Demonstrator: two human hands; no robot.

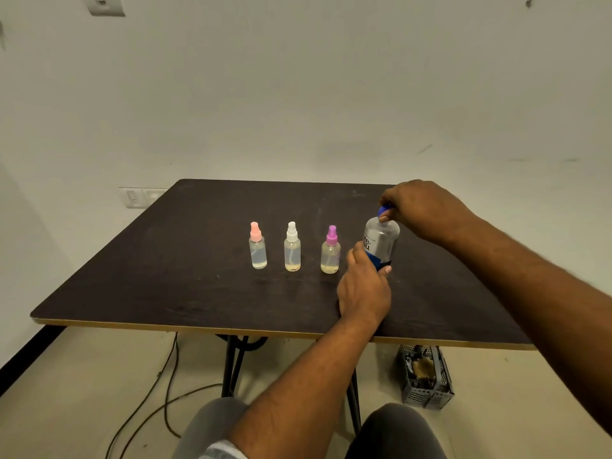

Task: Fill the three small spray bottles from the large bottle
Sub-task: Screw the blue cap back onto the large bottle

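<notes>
Three small clear spray bottles stand in a row on the dark table: one with a pink cap, one with a white cap, one with a purple cap. All three have their caps on. Right of them stands the large clear bottle with a blue label and blue cap. My left hand grips the large bottle's lower body. From above, my right hand pinches its blue cap.
The table's front edge runs near my knees. Below the table on the right stands a grey plastic crate. Cables lie on the floor at the left. A wall is close behind the table.
</notes>
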